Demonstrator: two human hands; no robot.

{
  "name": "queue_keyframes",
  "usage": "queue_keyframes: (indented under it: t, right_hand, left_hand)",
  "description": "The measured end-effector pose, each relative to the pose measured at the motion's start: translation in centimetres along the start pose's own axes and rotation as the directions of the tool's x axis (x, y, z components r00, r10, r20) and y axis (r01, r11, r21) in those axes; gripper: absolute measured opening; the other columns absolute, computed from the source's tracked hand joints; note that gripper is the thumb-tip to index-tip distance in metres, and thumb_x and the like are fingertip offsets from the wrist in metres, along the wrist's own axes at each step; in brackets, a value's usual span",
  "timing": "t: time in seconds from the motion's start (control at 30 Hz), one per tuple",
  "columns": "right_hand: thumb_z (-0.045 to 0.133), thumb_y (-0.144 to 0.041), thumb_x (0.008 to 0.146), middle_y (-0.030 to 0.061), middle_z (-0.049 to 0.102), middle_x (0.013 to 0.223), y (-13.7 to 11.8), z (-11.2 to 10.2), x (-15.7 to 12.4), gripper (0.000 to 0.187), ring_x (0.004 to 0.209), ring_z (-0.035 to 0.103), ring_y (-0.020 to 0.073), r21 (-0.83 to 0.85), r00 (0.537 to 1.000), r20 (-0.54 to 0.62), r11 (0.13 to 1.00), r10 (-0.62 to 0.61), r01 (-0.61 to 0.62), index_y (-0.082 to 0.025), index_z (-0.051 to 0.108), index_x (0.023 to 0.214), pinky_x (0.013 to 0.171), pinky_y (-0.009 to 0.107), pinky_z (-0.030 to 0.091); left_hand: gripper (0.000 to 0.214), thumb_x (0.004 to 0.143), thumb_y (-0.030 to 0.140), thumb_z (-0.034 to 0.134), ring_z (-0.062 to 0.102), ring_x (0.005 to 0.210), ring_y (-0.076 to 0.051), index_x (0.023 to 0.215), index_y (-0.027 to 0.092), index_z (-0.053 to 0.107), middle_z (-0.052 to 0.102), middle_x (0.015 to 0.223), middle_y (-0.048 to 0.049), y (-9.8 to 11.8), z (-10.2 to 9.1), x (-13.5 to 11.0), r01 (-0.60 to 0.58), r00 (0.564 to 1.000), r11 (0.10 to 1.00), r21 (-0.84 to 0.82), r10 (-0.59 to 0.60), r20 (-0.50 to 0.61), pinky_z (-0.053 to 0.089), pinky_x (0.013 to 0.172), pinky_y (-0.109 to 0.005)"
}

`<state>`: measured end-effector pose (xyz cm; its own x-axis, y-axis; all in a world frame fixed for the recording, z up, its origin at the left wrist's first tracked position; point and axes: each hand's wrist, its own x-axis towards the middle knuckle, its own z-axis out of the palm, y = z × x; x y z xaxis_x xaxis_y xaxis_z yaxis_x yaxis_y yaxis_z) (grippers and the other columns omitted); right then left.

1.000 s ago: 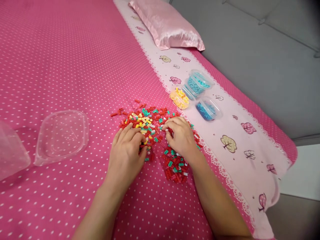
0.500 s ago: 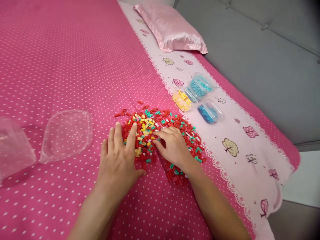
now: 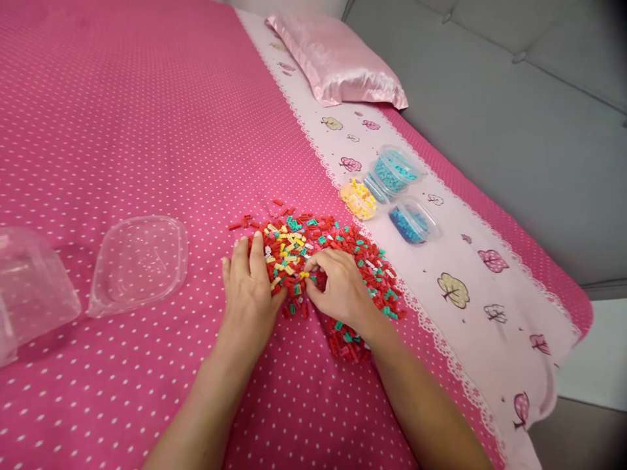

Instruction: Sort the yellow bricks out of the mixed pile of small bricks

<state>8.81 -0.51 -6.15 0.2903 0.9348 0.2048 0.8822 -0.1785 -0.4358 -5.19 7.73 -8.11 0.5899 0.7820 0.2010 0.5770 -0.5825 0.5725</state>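
Observation:
A heap of small bricks [image 3: 323, 251], mostly red with yellow, teal and white ones mixed in, lies on the pink dotted bedspread [image 3: 122, 130]. My left hand [image 3: 251, 287] rests flat on the heap's left edge, fingers stretched forward and slightly apart. My right hand [image 3: 339, 287] sits on the middle of the heap with its fingers curled and pinched together among yellow and red bricks; what they grip is too small to name.
Three clear tubs stand right of the heap: yellow bricks [image 3: 359, 198], light blue bricks [image 3: 394, 171], darker blue bricks [image 3: 412, 220]. An empty clear lid [image 3: 140, 264] and a clear container [image 3: 29, 287] lie at left. A pink pillow [image 3: 337, 62] is behind, the bed edge to the right.
My left hand slid right and forward onto the heap's edge. My right hand's fingers curled from spread into a pinch near the yellow bricks. The view shifted slightly.

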Motion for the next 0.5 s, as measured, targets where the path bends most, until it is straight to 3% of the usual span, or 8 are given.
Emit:
queue_keyframes:
  t: [0.13, 0.27, 0.37, 0.5]
  right_hand:
    - [0.056, -0.013, 0.071, 0.0012, 0.063, 0.079, 0.1, 0.0, 0.1, 0.009, 0.08, 0.056, 0.0186, 0.039, 1.0, -0.02, 0.999, 0.008, -0.007, -0.02, 0.057, 0.078, 0.08, 0.034, 0.039]
    - [0.056, -0.012, 0.07, 0.0012, 0.064, 0.079, 0.2, -0.1, 0.1, 0.011, 0.081, 0.057, 0.0188, 0.06, 0.999, -0.028, 0.998, 0.019, -0.018, -0.02, 0.056, 0.077, 0.08, 0.034, 0.039]
    - [0.055, -0.011, 0.069, 0.0014, 0.064, 0.078, 0.1, -0.2, 0.1, 0.012, 0.079, 0.057, 0.0187, 0.09, 0.998, -0.042, 0.995, 0.037, -0.033, -0.021, 0.056, 0.076, 0.078, 0.033, 0.041]
    - [0.054, -0.01, 0.067, 0.0002, 0.062, 0.074, 0.0, -0.6, 0.2, 0.013, 0.072, 0.057, 0.0163, 0.147, 0.994, -0.089, 0.988, 0.061, -0.047, -0.021, 0.055, 0.074, 0.076, 0.031, 0.042]
  left_hand:
    - [0.069, 0.074, 0.026, 0.064, 0.036, 0.13, -0.03, 0.135, 0.013, 0.036, 0.041, 0.137, -0.0189, 0.1, -0.4, 0.4, 0.029, 0.995, 0.977, -0.212, -0.048, -0.084, 0.033, 0.105, -0.048]
    - [0.058, 0.07, 0.03, 0.068, 0.045, 0.122, -0.029, 0.124, 0.018, 0.05, 0.053, 0.126, -0.0135, 0.2, -0.9, 0.7, 0.134, 0.977, 0.904, -0.405, -0.188, -0.097, 0.035, 0.104, -0.048]
    - [0.049, 0.071, 0.032, 0.068, 0.05, 0.118, -0.026, 0.117, 0.019, 0.056, 0.056, 0.122, -0.0114, 0.5, -1.4, 0.7, 0.174, 0.944, 0.746, -0.642, -0.313, -0.108, 0.037, 0.103, -0.044]
    - [0.034, 0.076, 0.033, 0.064, 0.056, 0.11, -0.021, 0.106, 0.018, 0.062, 0.062, 0.114, -0.0074, 1.5, -2.2, 0.7, 0.134, 0.87, 0.479, -0.868, -0.476, -0.129, 0.041, 0.1, -0.037]
